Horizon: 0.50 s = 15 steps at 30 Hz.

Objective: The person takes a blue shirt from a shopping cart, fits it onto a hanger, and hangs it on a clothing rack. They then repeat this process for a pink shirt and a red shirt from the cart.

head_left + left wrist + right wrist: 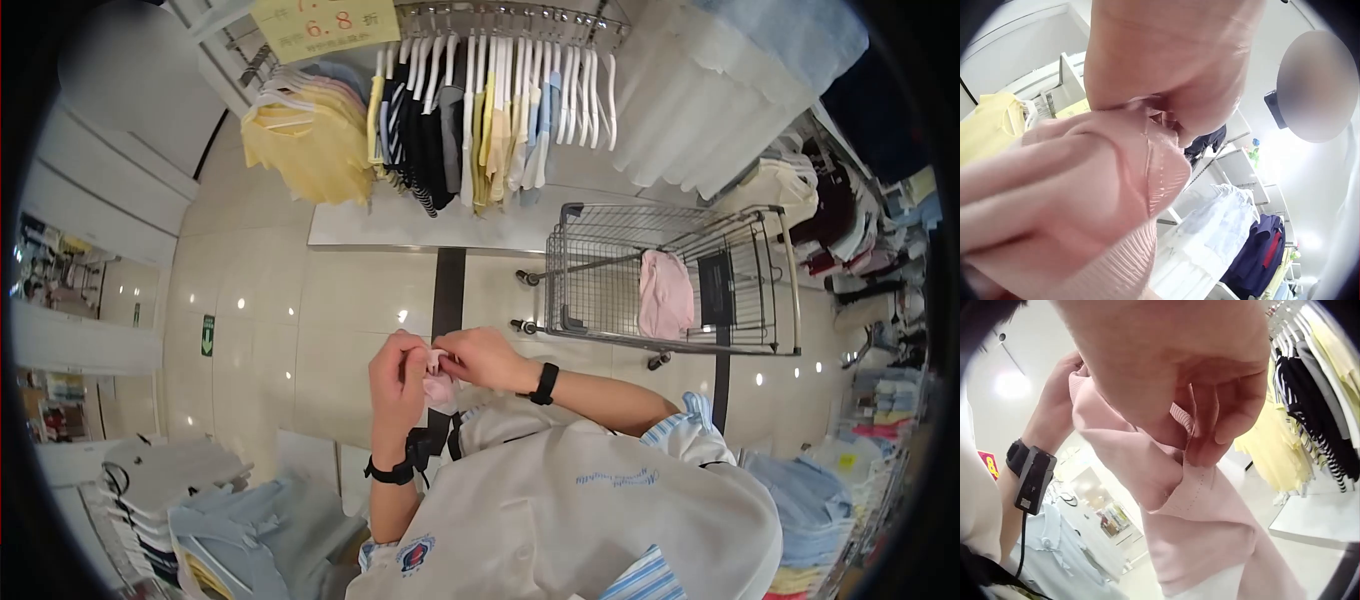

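Observation:
A pink knit garment (438, 390) hangs below both hands in front of the person's body. The left hand (398, 385) pinches its upper edge, and the right hand (485, 358) grips it just beside, thumb and fingers curled in. In the left wrist view the ribbed cloth (1072, 187) drapes down under the left hand (1172, 56). The right wrist view has the fabric (1191, 519) bunched and folded, held in the curled fingers of the right hand (1172, 369); the left hand (1063, 387) is behind at the cloth's other edge.
A shopping cart (590, 270) with a pink garment (666, 295) inside stands ahead to the right. Clothes on white hangers (480, 120) hang from a rack above a white platform (380, 228). Light blue clothes (260, 530) are at the lower left, more (800, 500) at the lower right.

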Each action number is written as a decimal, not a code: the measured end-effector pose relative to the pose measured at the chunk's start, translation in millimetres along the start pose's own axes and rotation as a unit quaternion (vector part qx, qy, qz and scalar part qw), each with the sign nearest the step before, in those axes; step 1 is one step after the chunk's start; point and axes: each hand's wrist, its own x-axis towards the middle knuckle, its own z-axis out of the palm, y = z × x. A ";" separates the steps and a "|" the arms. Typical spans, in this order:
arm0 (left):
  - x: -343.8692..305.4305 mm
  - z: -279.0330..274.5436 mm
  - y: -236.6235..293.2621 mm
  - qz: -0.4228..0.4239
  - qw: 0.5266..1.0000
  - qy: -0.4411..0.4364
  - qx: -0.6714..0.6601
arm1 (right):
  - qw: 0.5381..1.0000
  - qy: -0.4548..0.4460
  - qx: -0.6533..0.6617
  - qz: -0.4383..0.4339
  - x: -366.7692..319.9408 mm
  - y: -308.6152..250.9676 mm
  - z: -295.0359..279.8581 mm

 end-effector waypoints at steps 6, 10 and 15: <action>36.0 -49.6 -39.1 -0.049 0.991 0.018 0.124 | 0.996 0.056 -0.050 0.039 27.0 58.2 -32.7; 69.5 -50.1 -49.7 -0.044 0.975 -0.032 0.217 | 0.991 0.104 -0.070 0.042 57.9 81.0 -72.1; 122.6 -49.7 -56.6 -0.108 0.939 -0.050 0.322 | 0.997 0.070 0.015 0.035 104.5 119.9 -124.2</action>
